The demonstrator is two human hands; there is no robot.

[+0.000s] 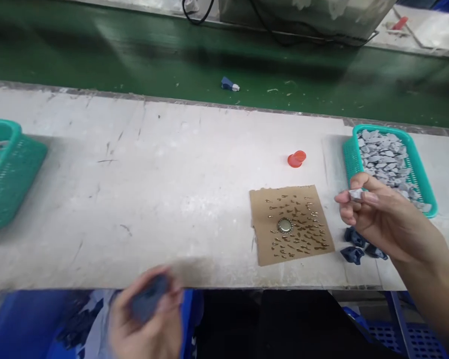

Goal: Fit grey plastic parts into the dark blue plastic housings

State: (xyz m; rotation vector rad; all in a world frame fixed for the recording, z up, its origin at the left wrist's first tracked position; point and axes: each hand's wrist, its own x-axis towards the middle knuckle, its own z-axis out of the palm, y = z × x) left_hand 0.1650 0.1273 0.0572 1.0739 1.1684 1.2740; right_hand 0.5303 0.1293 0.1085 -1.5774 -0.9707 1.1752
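the right hand [377,214] hovers just right of the brown card [291,224], its thumb and fingertips pinched together on a small grey piece [356,194] held above the bench. that piece lies up and to the right of the card, between it and the green basket [349,159] heaped with like grey pieces; its long axis cannot be told, it is too small. the wrist comes in from the lower right, palm turned leftward, fingers curled. the left hand [145,319] is well off to the card's lower left, past the bench's [134,199] near edge, blurred, its fingers wrapped round a dark blue piece [149,299]. so the right hand is much the nearer to the card. the card bears many small gold bits around a round metal cap [285,226]. a few dark blue pieces [359,247] lie just right of the card, under the right hand. a red cap [296,158] lies beyond the card.
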